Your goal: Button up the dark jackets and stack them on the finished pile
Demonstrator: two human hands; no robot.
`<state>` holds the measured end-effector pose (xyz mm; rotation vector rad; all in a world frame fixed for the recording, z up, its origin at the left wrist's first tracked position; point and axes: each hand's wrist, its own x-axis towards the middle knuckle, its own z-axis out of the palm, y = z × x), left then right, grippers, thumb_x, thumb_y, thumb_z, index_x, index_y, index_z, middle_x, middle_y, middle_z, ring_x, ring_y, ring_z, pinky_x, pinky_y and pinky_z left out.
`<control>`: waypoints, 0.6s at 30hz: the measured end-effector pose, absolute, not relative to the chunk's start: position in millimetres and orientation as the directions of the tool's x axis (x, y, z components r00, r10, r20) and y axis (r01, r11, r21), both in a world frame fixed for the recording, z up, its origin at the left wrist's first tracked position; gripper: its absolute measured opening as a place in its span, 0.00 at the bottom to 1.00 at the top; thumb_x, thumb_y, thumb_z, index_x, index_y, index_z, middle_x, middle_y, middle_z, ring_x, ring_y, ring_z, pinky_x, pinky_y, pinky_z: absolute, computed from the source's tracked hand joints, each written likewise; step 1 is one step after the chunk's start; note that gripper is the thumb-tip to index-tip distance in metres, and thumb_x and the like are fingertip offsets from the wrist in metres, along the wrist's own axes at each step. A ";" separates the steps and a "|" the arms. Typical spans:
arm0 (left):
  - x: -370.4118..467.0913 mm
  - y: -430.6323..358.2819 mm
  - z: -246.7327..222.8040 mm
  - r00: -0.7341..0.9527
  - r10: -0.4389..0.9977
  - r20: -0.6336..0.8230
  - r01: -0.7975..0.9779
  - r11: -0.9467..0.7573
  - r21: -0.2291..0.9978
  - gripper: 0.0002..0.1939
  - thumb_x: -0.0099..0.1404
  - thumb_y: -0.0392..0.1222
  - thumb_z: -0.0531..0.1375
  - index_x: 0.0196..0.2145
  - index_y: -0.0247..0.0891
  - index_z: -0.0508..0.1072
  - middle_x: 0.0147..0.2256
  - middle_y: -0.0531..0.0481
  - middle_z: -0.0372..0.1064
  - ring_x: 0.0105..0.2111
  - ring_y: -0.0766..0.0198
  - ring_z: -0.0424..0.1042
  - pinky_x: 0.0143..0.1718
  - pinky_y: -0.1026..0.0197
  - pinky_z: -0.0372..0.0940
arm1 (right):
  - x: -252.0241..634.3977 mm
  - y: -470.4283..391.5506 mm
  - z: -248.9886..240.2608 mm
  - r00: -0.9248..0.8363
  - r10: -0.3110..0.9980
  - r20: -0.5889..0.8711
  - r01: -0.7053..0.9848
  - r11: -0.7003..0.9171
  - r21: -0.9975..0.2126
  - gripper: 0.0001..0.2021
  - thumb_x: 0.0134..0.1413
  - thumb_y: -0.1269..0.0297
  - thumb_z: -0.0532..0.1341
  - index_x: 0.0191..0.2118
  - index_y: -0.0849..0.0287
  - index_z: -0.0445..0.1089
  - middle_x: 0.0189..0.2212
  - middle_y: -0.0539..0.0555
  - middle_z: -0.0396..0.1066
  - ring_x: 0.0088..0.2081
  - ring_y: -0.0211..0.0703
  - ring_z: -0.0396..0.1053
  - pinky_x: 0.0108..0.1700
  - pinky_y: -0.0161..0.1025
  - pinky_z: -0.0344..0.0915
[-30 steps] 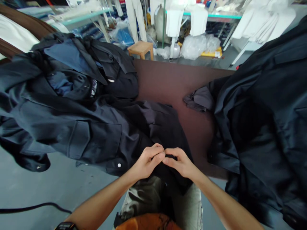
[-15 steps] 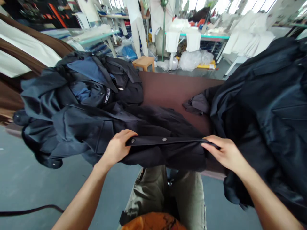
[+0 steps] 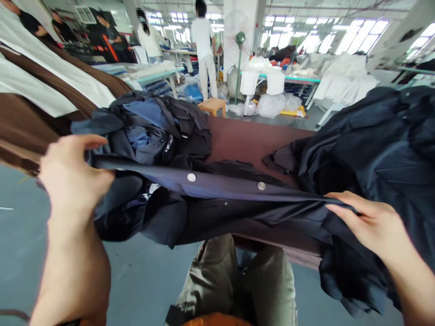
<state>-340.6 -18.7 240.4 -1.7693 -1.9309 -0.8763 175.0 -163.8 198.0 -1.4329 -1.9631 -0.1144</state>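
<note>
A dark navy jacket (image 3: 217, 183) is stretched between my two hands, its edge strip pulled taut and showing round metal snap buttons. At the left, my left hand (image 3: 76, 170) is raised and pinches one end of this strip between thumb and fingers. Lower on the right, my right hand (image 3: 370, 222) grips the other end, with thumb and fingers pressed together on the cloth. The rest of the jacket hangs in folds below the strip, over the near side of the brown-covered table (image 3: 244, 136).
Piled dark garments (image 3: 156, 122) lie on the table's left, and a larger dark heap (image 3: 380, 149) on its right. A wooden stool (image 3: 213, 106) stands beyond the table. Brown and white cloth (image 3: 44, 90) drapes at far left. Several people stand farther back.
My left hand has moved left and up, and my right hand further right, spreading the jacket's edge wider. The camera has tilted up, showing more of the room.
</note>
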 end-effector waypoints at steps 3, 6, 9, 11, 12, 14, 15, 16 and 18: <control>-340.5 7.6 257.4 -0.225 0.646 0.730 0.972 0.093 0.217 0.24 0.61 0.44 0.58 0.53 0.33 0.72 0.53 0.40 0.66 0.56 0.41 0.63 0.56 0.38 0.61 | 173.2 -155.4 215.0 -0.156 0.752 0.640 0.920 0.347 -0.184 0.08 0.64 0.58 0.60 0.46 0.48 0.74 0.39 0.56 0.77 0.35 0.50 0.74 0.40 0.45 0.69; -332.5 48.1 252.4 -0.077 0.780 0.622 0.995 0.023 0.094 0.26 0.67 0.47 0.55 0.58 0.26 0.65 0.60 0.34 0.57 0.60 0.38 0.54 0.58 0.32 0.54 | 177.7 -129.9 195.1 -0.255 0.706 0.661 0.935 0.355 -0.018 0.09 0.65 0.59 0.60 0.46 0.53 0.73 0.38 0.56 0.77 0.35 0.49 0.73 0.44 0.46 0.66; -306.2 73.2 223.4 0.126 0.904 0.408 0.992 -0.116 -0.049 0.29 0.67 0.42 0.56 0.59 0.19 0.60 0.60 0.26 0.55 0.61 0.35 0.50 0.57 0.26 0.46 | 181.1 -105.1 141.0 -0.279 0.825 0.491 0.956 0.287 0.061 0.11 0.66 0.60 0.58 0.45 0.60 0.73 0.37 0.57 0.77 0.38 0.48 0.73 0.45 0.44 0.62; -274.6 68.7 192.3 0.287 0.883 0.371 0.957 -0.279 -0.076 0.25 0.64 0.36 0.57 0.57 0.23 0.63 0.59 0.27 0.57 0.61 0.37 0.52 0.59 0.29 0.45 | 179.3 -94.8 103.3 -0.171 0.955 0.241 0.985 0.157 0.076 0.09 0.64 0.65 0.58 0.44 0.62 0.74 0.38 0.59 0.75 0.42 0.50 0.71 0.45 0.44 0.62; -255.3 59.8 173.9 0.422 0.833 0.357 0.902 -0.425 -0.075 0.22 0.63 0.32 0.56 0.56 0.27 0.66 0.59 0.30 0.59 0.61 0.40 0.54 0.61 0.34 0.47 | 177.1 -91.2 88.5 -0.105 0.988 0.117 0.992 0.095 0.087 0.09 0.62 0.68 0.58 0.45 0.62 0.74 0.39 0.60 0.75 0.44 0.52 0.71 0.45 0.44 0.62; -213.7 32.5 133.9 0.743 0.618 0.256 0.636 -0.772 0.015 0.19 0.64 0.28 0.52 0.51 0.35 0.71 0.54 0.38 0.65 0.56 0.51 0.62 0.58 0.49 0.56 | 170.5 -84.9 71.1 -0.001 1.000 -0.021 0.996 0.002 0.084 0.14 0.58 0.72 0.58 0.50 0.63 0.73 0.43 0.62 0.73 0.47 0.54 0.69 0.46 0.46 0.62; -193.1 16.7 113.9 0.859 0.483 0.172 0.472 -0.876 0.102 0.19 0.64 0.27 0.51 0.49 0.38 0.72 0.50 0.42 0.68 0.52 0.56 0.66 0.55 0.54 0.60 | 166.1 -81.4 68.7 0.015 1.000 -0.022 0.998 -0.014 0.055 0.18 0.57 0.73 0.58 0.53 0.63 0.71 0.46 0.63 0.72 0.49 0.55 0.68 0.48 0.46 0.62; -173.8 1.5 94.9 0.909 0.402 0.106 0.380 -0.906 0.186 0.19 0.65 0.27 0.50 0.48 0.39 0.73 0.47 0.45 0.70 0.48 0.58 0.69 0.51 0.58 0.63 | 160.9 -77.2 69.5 0.005 1.000 0.011 1.000 -0.005 0.008 0.20 0.57 0.72 0.57 0.56 0.63 0.68 0.49 0.63 0.71 0.50 0.54 0.67 0.50 0.47 0.62; -141.4 -23.4 62.8 0.909 0.416 0.026 0.394 -0.878 0.273 0.19 0.65 0.27 0.50 0.49 0.38 0.72 0.43 0.45 0.71 0.44 0.59 0.70 0.47 0.58 0.65 | 148.4 -66.7 76.0 -0.061 0.994 0.089 0.993 0.070 -0.097 0.21 0.60 0.70 0.56 0.59 0.61 0.66 0.52 0.61 0.69 0.52 0.52 0.66 0.53 0.45 0.62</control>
